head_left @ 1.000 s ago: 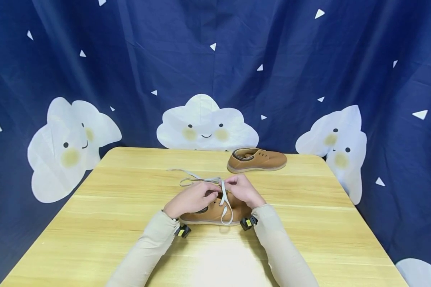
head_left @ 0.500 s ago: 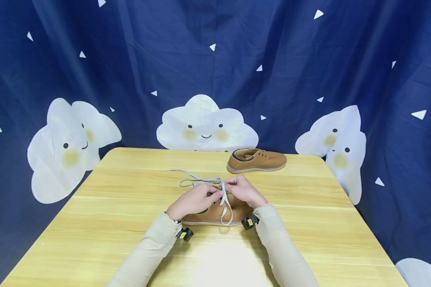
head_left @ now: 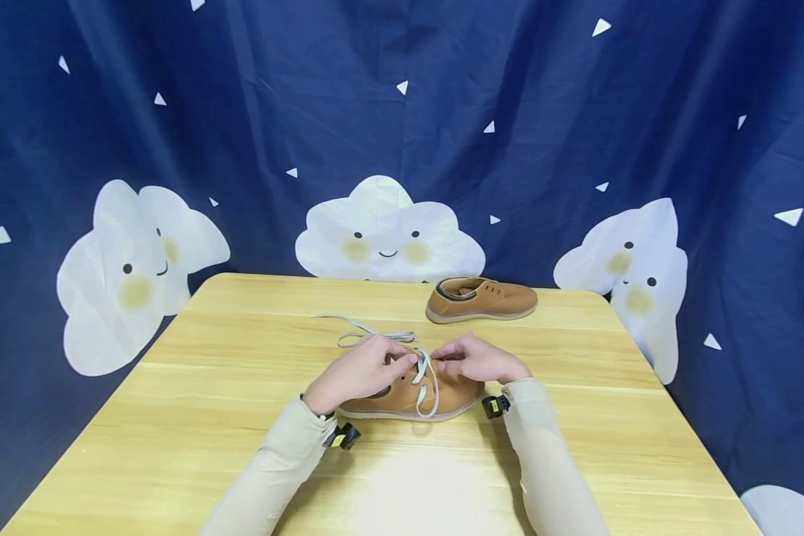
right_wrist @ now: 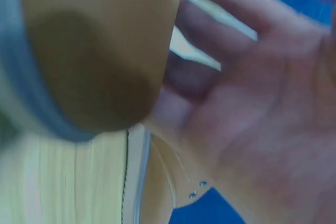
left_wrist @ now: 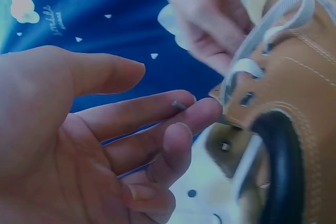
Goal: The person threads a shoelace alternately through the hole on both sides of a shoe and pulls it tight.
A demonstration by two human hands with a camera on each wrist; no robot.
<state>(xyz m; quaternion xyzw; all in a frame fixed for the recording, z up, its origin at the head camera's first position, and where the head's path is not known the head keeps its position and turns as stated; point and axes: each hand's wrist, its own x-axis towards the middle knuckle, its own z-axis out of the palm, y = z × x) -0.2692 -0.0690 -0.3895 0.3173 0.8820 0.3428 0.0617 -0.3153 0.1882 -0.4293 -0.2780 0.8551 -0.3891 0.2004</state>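
A brown leather shoe [head_left: 461,393] stands on the table between the hands, toe to the right, with a pale grey shoelace [head_left: 421,390] through its eyelets. A loop of this lace [left_wrist: 303,10] hangs over the near side. My left hand [head_left: 362,368] reaches over the opening. In the left wrist view its thumb stands apart from the fingers, and a lace tip [left_wrist: 178,105] pokes out between index and middle fingertips. My right hand [head_left: 481,360] is over the front of the shoe, fingertips close beside the lace. The shoe's toe hides part of that hand in the right wrist view.
A second brown shoe [head_left: 489,302], eyelets bare of lace, stands at the table's back right. More loose lace [head_left: 365,327] trails on the wooden table [head_left: 194,417] behind the left hand. A dark blue curtain [head_left: 348,97] with cloud prints hangs behind.
My right hand has drawn off to the right, away from the lace and the left hand. The upper lace now lies lower and looser over the shoe. My left hand has barely moved.
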